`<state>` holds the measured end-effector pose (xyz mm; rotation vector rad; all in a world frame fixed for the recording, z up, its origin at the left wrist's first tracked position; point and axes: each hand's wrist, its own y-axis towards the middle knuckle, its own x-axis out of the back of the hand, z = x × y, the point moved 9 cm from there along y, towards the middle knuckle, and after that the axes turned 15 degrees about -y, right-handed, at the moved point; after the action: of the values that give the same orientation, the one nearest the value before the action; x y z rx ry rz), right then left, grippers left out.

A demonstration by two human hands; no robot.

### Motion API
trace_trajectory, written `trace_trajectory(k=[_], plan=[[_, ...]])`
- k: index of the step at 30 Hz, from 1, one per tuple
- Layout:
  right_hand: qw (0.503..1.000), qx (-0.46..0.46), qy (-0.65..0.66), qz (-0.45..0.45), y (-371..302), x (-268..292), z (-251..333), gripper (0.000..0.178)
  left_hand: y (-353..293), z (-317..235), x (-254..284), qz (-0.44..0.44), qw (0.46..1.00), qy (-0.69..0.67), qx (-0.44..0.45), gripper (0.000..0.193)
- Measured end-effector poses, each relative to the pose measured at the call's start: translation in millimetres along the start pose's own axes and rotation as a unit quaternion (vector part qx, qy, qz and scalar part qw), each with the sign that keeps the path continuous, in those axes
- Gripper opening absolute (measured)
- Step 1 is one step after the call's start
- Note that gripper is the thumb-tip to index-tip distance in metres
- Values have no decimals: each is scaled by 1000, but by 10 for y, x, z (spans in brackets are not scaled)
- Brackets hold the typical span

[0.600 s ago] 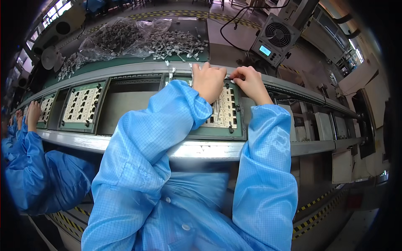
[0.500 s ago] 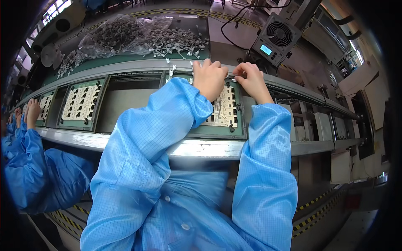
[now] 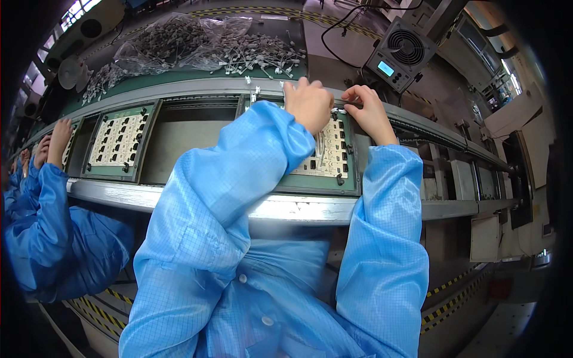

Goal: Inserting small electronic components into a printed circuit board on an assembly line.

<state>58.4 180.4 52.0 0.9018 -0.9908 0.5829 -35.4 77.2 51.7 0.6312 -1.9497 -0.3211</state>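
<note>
A pale circuit board with black parts and thin wires on it lies in a green carrier frame on the line in front of me. My left hand is over the board's far edge, its fingers curled and slightly blurred; the back of the hand hides the fingertips. At the board's far right corner, my right hand has thumb and forefinger bent toward each other beside a tiny white piece. What either hand grips is too small or hidden to name. White connectors stand along the far rail, left of my left hand.
Beyond the rail, loose white-ended wire leads are heaped by clear plastic bags. A fan unit with a lit display stands at the far right. Another filled carrier sits to the left, near a co-worker's hands. A metal rail runs nearest me.
The whole view has shifted slightly, so things appear a little further right. My hands stay at the board's far edge, with slight finger movement. The co-worker's hand at left has risen.
</note>
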Motion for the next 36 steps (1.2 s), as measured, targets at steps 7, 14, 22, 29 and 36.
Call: trace_trajectory(k=[7,14,22,29,36], plan=[[998,22,-20,-50,-33,125,231,12,89,885,753,35,970,40,236,33],[993,16,-103,-58,-111,25,685,29,10,785,470,76,958,93,259,38],[992,-24,-124,-5,-99,-192,644,30,-24,783,405,59,959,35,274,27],[985,-68,-160,8,-83,-181,708,30,-3,785,383,45,963,69,257,24],[999,-1,-47,6,-52,-83,667,24,95,644,286,62,984,-10,164,18]])
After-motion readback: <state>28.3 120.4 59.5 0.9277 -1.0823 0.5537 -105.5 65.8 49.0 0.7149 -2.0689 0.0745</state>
